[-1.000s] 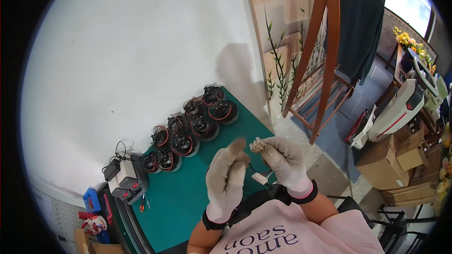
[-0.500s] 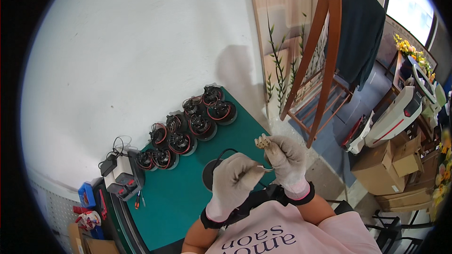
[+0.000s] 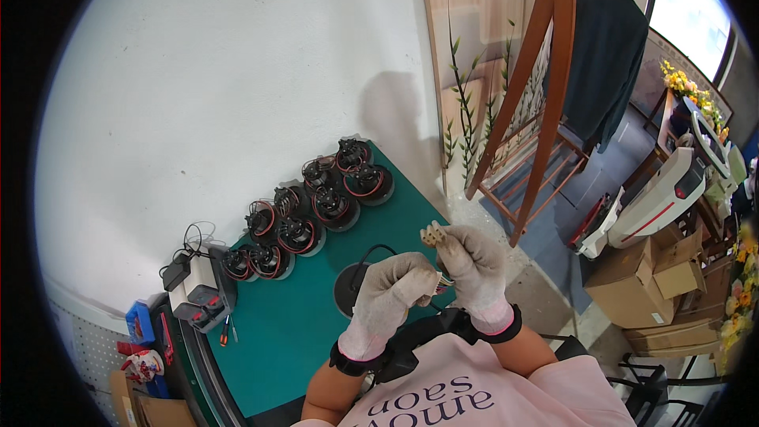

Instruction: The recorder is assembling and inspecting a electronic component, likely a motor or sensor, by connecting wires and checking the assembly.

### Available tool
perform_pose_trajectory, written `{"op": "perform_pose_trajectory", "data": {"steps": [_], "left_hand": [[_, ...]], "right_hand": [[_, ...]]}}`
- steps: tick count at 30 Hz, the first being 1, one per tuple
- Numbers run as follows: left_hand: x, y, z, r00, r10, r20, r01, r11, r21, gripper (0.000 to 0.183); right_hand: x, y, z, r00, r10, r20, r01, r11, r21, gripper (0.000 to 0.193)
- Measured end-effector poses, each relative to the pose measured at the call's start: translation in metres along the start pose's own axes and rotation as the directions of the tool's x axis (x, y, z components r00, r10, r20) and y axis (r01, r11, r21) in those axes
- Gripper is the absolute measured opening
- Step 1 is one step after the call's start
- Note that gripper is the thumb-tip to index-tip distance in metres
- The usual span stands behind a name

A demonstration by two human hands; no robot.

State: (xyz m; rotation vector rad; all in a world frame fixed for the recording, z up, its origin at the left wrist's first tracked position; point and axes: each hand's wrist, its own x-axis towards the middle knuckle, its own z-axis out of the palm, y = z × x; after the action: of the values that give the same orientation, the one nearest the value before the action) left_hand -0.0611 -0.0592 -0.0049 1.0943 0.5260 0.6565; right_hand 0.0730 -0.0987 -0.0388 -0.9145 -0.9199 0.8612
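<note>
My left hand point(image 3: 389, 294) and my right hand point(image 3: 476, 270) wear pale, stained work gloves and are raised close together in front of my chest. Between their pinched fingers shows a small bunch of thin wires point(image 3: 442, 285), whitish and reddish; the ends are hidden in the gloves. Darkened fingertips of the right glove point up and left. Behind my left hand, a dark round base point(image 3: 345, 291) lies on the green table mat point(image 3: 277, 348). A black cable point(image 3: 378, 248) arches up from it and passes behind that hand.
Several round black units with red wires point(image 3: 332, 205) stand in two rows along the wall. Left of them sit a grey power box point(image 3: 207, 292) and an orange-handled screwdriver point(image 3: 224, 332). A wooden rack point(image 3: 545, 103) and cardboard boxes point(image 3: 632, 281) stand to the right.
More of the wires shows between my fingers now, where a pale curved strand showed before. Both hands stay close together, shifted slightly left in the view along with the scene.
</note>
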Motion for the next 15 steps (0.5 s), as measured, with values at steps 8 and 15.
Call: {"op": "perform_pose_trajectory", "data": {"steps": [8,15], "left_hand": [[0.005,-0.008,0.001,0.996,0.071,-0.049,-0.069,0.997,0.033,0.025],[0.008,-0.012,0.002,0.979,0.203,-0.017,-0.2,0.975,0.096,0.028]], "right_hand": [[0.002,-0.002,0.003,1.0,0.005,0.002,-0.005,1.0,0.021,0.025],[0.003,0.003,0.002,1.0,-0.003,-0.013,0.003,0.999,-0.039,0.025]]}}
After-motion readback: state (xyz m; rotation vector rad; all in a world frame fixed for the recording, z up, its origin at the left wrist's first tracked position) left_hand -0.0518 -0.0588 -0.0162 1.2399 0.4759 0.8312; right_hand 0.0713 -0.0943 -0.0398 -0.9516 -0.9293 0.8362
